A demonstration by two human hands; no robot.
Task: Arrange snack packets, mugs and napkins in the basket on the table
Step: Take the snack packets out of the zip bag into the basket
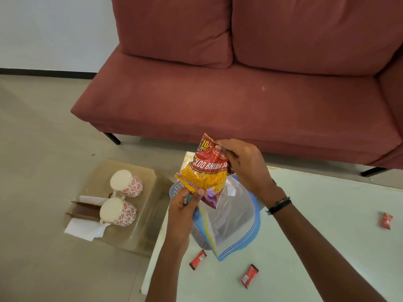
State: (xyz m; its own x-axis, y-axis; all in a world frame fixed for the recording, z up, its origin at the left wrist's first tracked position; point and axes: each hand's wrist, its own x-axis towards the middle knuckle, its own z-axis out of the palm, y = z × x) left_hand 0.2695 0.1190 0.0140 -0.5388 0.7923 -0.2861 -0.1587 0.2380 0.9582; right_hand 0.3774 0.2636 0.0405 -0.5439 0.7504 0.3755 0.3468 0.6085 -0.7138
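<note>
A red and yellow snack packet (207,173) hangs in the air over the table's left end. My right hand (242,164) pinches its top edge, and my left hand (185,205) grips its bottom corner. Right under it lies a clear zip bag (233,223) with a blue seal, draped over a pale blue perforated basket (176,188) that is mostly hidden. Two white mugs with red flower prints, one further back (126,183) and one nearer (118,212), stand on a low stool at the left. White napkins (84,229) lie beside the mugs in a brown holder (84,211).
Three small red sachets lie on the white table (327,236): one near the front left (198,260), one at the front middle (249,276), one at the right (386,220). The beige stool (139,232) stands left of the table. A red sofa (218,94) fills the space behind.
</note>
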